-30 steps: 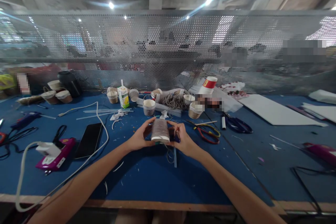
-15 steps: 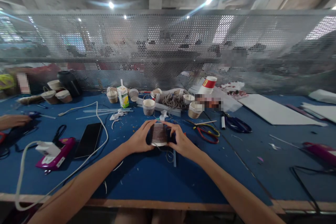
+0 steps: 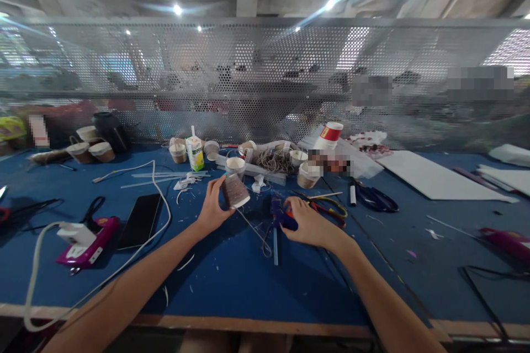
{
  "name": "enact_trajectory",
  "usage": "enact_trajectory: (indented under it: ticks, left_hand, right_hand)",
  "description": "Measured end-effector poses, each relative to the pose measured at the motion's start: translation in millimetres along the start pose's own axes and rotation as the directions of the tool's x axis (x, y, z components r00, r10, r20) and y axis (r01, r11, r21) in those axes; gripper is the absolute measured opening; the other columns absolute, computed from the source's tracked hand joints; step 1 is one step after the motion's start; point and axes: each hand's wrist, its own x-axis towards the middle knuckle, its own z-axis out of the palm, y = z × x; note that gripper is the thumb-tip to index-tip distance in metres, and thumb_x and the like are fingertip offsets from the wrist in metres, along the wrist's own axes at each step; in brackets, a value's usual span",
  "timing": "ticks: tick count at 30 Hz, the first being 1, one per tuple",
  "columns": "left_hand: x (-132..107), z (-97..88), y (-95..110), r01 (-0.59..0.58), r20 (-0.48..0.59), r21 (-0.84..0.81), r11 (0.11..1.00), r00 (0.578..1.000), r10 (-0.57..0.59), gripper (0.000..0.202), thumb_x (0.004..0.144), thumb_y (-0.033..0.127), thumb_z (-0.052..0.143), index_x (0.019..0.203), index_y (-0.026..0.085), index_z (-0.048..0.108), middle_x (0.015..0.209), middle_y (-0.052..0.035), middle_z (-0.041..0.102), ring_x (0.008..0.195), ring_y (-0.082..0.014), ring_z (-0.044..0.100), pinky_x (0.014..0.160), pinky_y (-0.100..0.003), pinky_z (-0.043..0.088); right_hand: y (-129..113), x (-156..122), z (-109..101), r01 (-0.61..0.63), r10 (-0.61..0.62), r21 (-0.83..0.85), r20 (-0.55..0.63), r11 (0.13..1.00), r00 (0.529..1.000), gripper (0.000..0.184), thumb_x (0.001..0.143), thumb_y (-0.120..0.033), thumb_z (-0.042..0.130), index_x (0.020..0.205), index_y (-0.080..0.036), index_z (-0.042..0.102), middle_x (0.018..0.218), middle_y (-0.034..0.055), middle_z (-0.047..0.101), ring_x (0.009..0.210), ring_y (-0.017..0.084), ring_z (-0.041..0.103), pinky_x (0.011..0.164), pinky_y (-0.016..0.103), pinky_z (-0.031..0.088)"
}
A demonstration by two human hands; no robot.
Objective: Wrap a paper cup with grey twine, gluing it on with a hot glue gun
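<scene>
Over blue table [image 3: 248,287]: your left hand [image 3: 210,210] holds tilted, twine-wrapped cup [image 3: 235,191], fingers clamped round it; your right hand [image 3: 309,227] rests on glue gun [image 3: 278,214], fingers curled onto it.

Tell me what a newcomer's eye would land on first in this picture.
The left hand holding a twine-wrapped cup tilted above the blue table, at centre. Just right of it, the right hand lies on a blue glue gun. Behind, a perforated metal screen spans the whole width.
</scene>
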Motion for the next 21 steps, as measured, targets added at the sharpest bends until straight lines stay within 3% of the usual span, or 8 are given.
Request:
enact_trajectory:
  ticks: [6,10,12,16,21]
  left_hand:
    - [0.0,2.4,-4.2,0.038,0.007,-0.013,0.999,0.999,-0.037,0.083,0.062,0.017,0.07,0.136,0.023,0.032,0.123,-0.0099,0.039,0.119,-0.0277,0.044,0.102,-0.046,0.041]
    - [-1.5,2.7,-4.3,0.02,0.005,0.018,1.0,1.0,-0.02,0.082,0.064,0.017,0.068,0.136,0.023,0.031,0.123,-0.0103,0.039,0.12,-0.0284,0.044,0.102,-0.048,0.041]
    - [-1.8,3.0,-4.6,0.011,-0.006,0.033,0.999,1.0,-0.011,0.082,0.064,0.017,0.068,0.137,0.023,0.03,0.123,-0.0103,0.039,0.119,-0.0285,0.044,0.101,-0.048,0.042]
    - [-1.7,3.8,-5.3,0.012,-0.009,0.059,0.998,1.0,-0.012,0.085,0.063,0.014,0.068,0.137,0.024,0.029,0.124,-0.0096,0.039,0.119,-0.0273,0.045,0.102,-0.046,0.041]
    - [-2.9,3.3,-2.4,0.012,0.022,0.074,0.997,1.0,-0.013,0.086,0.062,0.014,0.069,0.137,0.024,0.029,0.124,-0.0097,0.039,0.119,-0.027,0.045,0.103,-0.045,0.04]
  right_hand:
    - [-8.3,-0.2,5.1,-0.067,0.069,-0.035,0.054,0.997,0.996,0.034,0.06,-0.025,0.065,0.083,-0.021,0.041,0.087,0.011,0.052,0.082,0.032,0.058,0.064,0.039,0.048]
    - [-10.7,3.6,16.0,-0.193,0.197,-0.072,0.048,0.979,0.979,0.019,0.071,-0.021,0.054,0.086,-0.018,0.041,0.088,0.0119,0.052,0.053,0.02,0.054,0.046,0.032,0.039]
    - [-8.5,5.5,17.8,-0.218,0.216,-0.045,-0.04,0.975,0.976,0.013,0.075,-0.021,0.05,0.085,-0.017,0.042,0.088,0.0121,0.053,0.048,0.017,0.052,0.046,0.032,0.039]
    - [-4.7,7.0,11.3,-0.14,0.197,0.186,-0.336,0.973,0.921,0.014,0.076,-0.032,0.055,0.077,-0.02,0.047,0.08,0.0098,0.058,0.066,0.023,0.06,0.057,0.033,0.048]
    - [-21.6,2.6,6.7,0.021,0.161,0.554,-0.278,0.832,0.947,0.016,0.076,-0.036,0.06,0.072,-0.021,0.056,0.064,0.0028,0.063,0.056,0.018,0.06,0.051,0.029,0.048]
